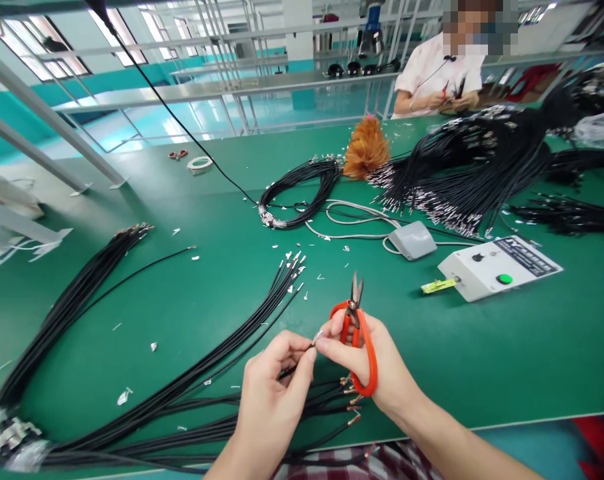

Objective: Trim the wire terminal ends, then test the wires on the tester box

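My left hand (277, 387) is closed, thumb and fingers pinching a black cable close to its end. Red-handled scissors (367, 353) hang on my right hand (372, 353), blades pointing up and slightly apart. That hand's thumb and fingertip also pinch the silvery bit (319, 337) at the cable's tip, touching my left fingertips. Below both hands lie black cables with bare copper ends (353, 408). To the left, another bunch of black cables (232, 327) ends in silvery tips. These bunches run back to a plastic-wrapped bundle end (27, 453) at the lower left.
White scraps (125, 397) litter the green table (147, 320). A white box with a green button (502, 273) and a grey block (412, 240) stand to the right. Beyond are a coiled cable bundle (302, 193), an orange-brown tuft (367, 147), heaped cables (472, 160) and a co-worker (432, 73).
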The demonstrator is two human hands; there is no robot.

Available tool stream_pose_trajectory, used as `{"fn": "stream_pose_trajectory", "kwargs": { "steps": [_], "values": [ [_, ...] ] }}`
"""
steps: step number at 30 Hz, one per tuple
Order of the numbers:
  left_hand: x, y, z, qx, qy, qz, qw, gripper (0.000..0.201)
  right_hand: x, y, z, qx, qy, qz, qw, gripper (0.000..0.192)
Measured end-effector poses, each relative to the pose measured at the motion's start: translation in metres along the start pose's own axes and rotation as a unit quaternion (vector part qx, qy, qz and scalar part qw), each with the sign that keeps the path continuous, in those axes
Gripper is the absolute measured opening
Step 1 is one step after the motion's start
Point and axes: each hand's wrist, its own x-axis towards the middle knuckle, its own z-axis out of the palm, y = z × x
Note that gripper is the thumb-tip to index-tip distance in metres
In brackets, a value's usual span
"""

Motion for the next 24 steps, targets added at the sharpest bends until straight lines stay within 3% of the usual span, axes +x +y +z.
{"fn": "stream_pose_trajectory", "kwargs": {
  "steps": [2,4,8,10,13,16,20,24],
  "values": [
    [0.0,-0.001,0.0,-0.011,-0.005,-0.007,1.0,0.01,0.002,0.002,0.0,0.007,0.003,-0.006,1.0,0.03],
    [0.002,-0.001,-0.002,-0.053,-0.03,-0.056,0.997,0.014,0.003,0.003,0.0,0.004,0.002,-0.015,1.0,0.031],
    [0.011,-0.001,-0.012,-0.184,-0.138,-0.187,0.955,0.024,0.005,0.004,0.002,-0.027,-0.008,-0.04,0.999,0.028],
    [0.015,-0.002,-0.016,-0.224,-0.17,-0.207,0.937,0.025,0.006,0.005,0.004,-0.033,-0.004,-0.048,0.998,0.028],
    [0.017,-0.002,-0.018,-0.236,-0.166,-0.213,0.933,0.025,0.006,0.005,0.006,-0.022,0.002,-0.038,0.999,0.028],
    [0.014,-0.002,-0.014,-0.187,-0.119,-0.188,0.957,0.025,0.004,0.003,0.005,-0.036,0.01,-0.024,0.999,0.028],
    [0.006,-0.003,-0.007,-0.045,-0.04,-0.069,0.996,0.018,0.002,-0.003,0.001,-0.075,0.015,-0.006,0.997,0.023],
    [0.0,-0.006,-0.001,0.069,0.009,0.033,0.997,0.012,0.003,-0.008,-0.002,-0.054,0.003,0.028,0.998,0.023]
  ]
}}
